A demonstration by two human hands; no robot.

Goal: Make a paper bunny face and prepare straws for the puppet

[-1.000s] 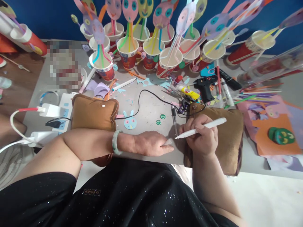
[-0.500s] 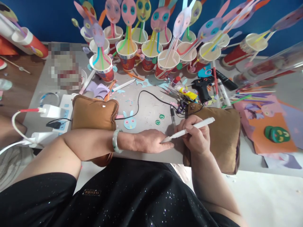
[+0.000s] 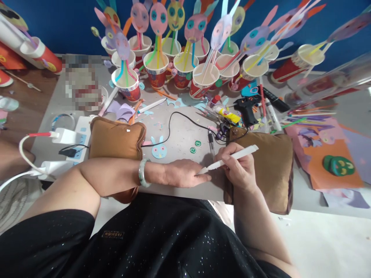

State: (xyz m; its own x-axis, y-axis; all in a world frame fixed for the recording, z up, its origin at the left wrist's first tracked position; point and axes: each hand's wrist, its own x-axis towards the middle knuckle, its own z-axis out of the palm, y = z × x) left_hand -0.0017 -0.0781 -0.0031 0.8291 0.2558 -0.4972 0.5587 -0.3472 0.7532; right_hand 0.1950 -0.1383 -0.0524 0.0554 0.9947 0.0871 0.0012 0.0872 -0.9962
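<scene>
A white marker pen (image 3: 242,153) slants through the closed fingers of my right hand (image 3: 239,168), its tip pointing left toward my other hand. My left hand (image 3: 185,173), a bangle on its wrist, is pinched around a small pale piece (image 3: 203,170) whose kind I cannot make out. The marker's tip meets or nearly meets that piece. Just beyond the hands lie two small green discs with white heart outlines (image 3: 195,146). A blue paper rabbit face (image 3: 159,148) lies to their left, and a black-capped pen (image 3: 211,141) is beside my right fingers.
Brown cushions (image 3: 116,139) lie under both forearms. Behind stand paper cups (image 3: 126,87) with straws and paper faces. A black glue gun (image 3: 245,110), its cord crossing the table, lies near a yellow glue tube (image 3: 227,114). A power strip (image 3: 79,137) is at left, coloured paper (image 3: 321,170) at right.
The marker has shifted slightly left and down with my right hand. My left hand stays almost in place, still pinching the pale piece. The view has moved a little.
</scene>
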